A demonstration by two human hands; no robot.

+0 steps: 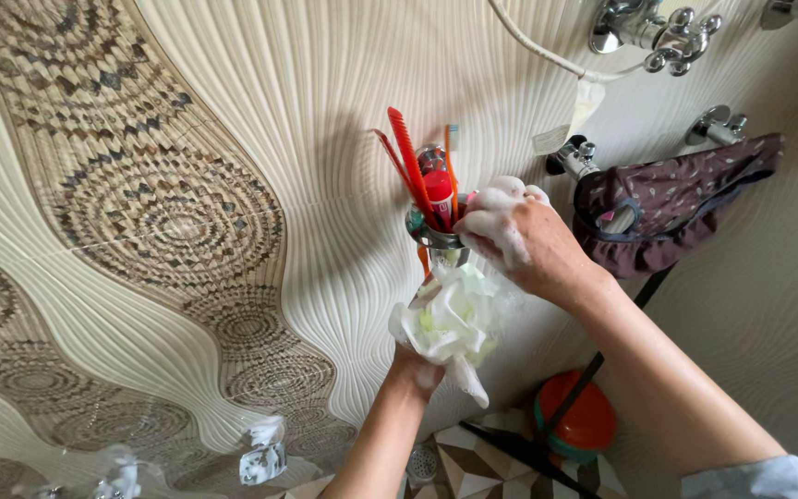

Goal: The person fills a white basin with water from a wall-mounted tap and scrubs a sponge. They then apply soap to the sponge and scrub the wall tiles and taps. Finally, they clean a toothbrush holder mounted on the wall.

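Head view: right hand (519,242), foam-covered, fingers clenched around the rim of the wall-mounted metal holder (436,236), which carries a red comb (410,166), an orange toothbrush (451,162) and a red tube (438,192). Left hand (415,368) comes up from below, fingers grasping a white mesh sponge (453,319) pressed against the holder's underside; the sponge hides most of that hand. Dark patterned cloth (671,199) hangs on a wall tap (573,157) just to the right. Orange-and-green bowl (576,418) sits on the floor below.
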